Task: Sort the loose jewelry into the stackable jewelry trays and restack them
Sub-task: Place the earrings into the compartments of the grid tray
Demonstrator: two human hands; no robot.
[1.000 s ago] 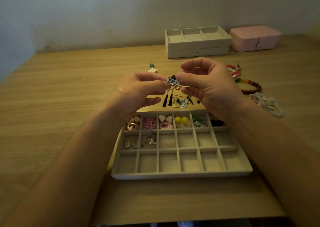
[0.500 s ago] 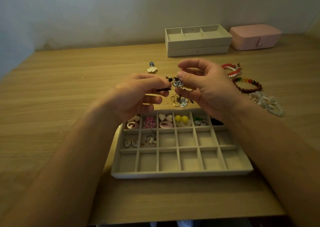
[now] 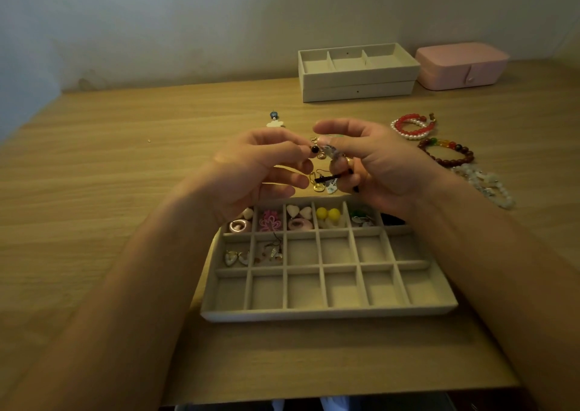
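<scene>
- Earring (image 3: 314,149) held up between both hands, over the table (image 3: 94,191) just past the tray (image 3: 329,313).
- I see my left hand (image 3: 251,172) pinching it at the black bead, thumb to forefinger.
- My right hand (image 3: 383,166) pinches its white patterned end; a black tassel (image 3: 328,178) shows among the lower curled fingers.
- Loose earrings (image 3: 320,187) lie on the table below, beside the tray's far edge.
- Tray's far row is filled; two left cells of the middle row also hold pieces.
- Bracelets (image 3: 445,151) lie right; stacked trays (image 3: 357,78) and pink box (image 3: 461,65) sit by the wall.
</scene>
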